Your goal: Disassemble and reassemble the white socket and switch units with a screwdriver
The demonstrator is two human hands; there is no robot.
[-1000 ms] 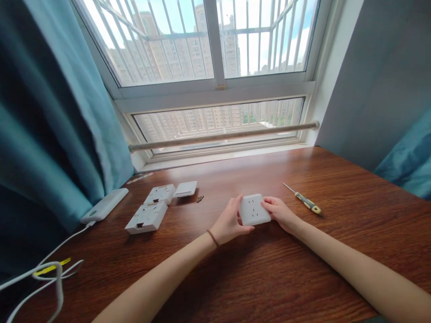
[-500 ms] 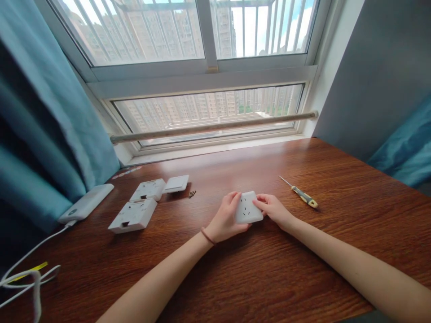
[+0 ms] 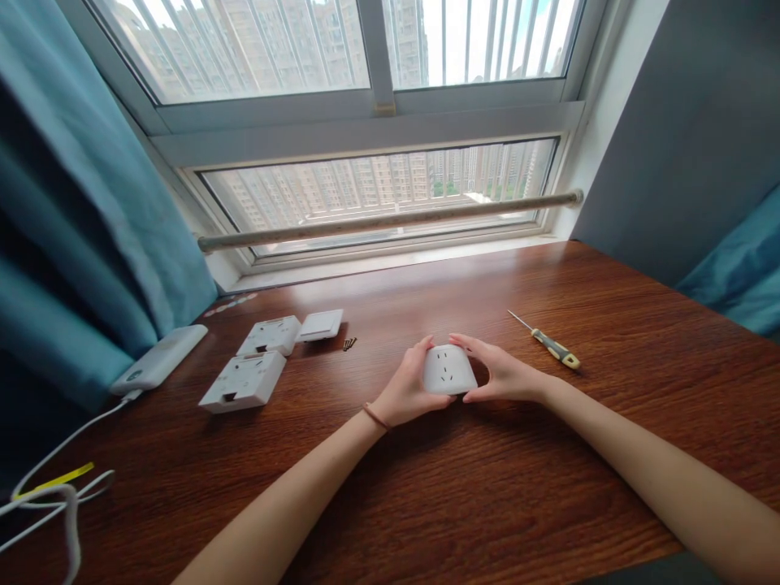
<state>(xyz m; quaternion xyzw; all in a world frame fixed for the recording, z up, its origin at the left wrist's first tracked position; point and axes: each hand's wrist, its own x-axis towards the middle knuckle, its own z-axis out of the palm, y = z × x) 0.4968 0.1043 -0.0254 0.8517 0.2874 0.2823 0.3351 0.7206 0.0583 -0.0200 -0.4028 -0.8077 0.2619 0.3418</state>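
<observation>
Socket plate (image 3: pixel 449 370) cupped between two hands, loose parts lying around

Wood-grained table (image 3: pixel 517 487) takes up most of the foreground, and the socket plate is near its middle, slotted face up and tilted toward the viewer; whether it rests on the wood or is lifted just above it cannot be told. The left hand (image 3: pixel 411 380) grasps the plate's left side, fingers at the upper edge and thumb along the lower one. The right hand (image 3: pixel 500 372) curves around the right side with a gap at its palm; whether its fingertips press on the plate is unclear.

Two white boxes (image 3: pixel 240 380) lie well apart to the left, one behind the other, their holed faces up with no plate on either. By judgement, the parts are set out and the socket plate is picked up, while joining anything to these boxes looks undone. Whether another box sits behind the socket plate is hidden.

Near the left edge, a white slab (image 3: pixel 164 357) bears a round grey mark, too small to read. No brand shows on the boxes or socket plate; a yellow strip (image 3: pixel 56 480) has no legible writing.

The screwdriver (image 3: pixel 554 349) lies unused at right, the switch plate (image 3: pixel 322 323) sits just beside the farther box, and smallest of all, the screws (image 3: pixel 349 344) lie loose nearby, evidently undriven.
</observation>
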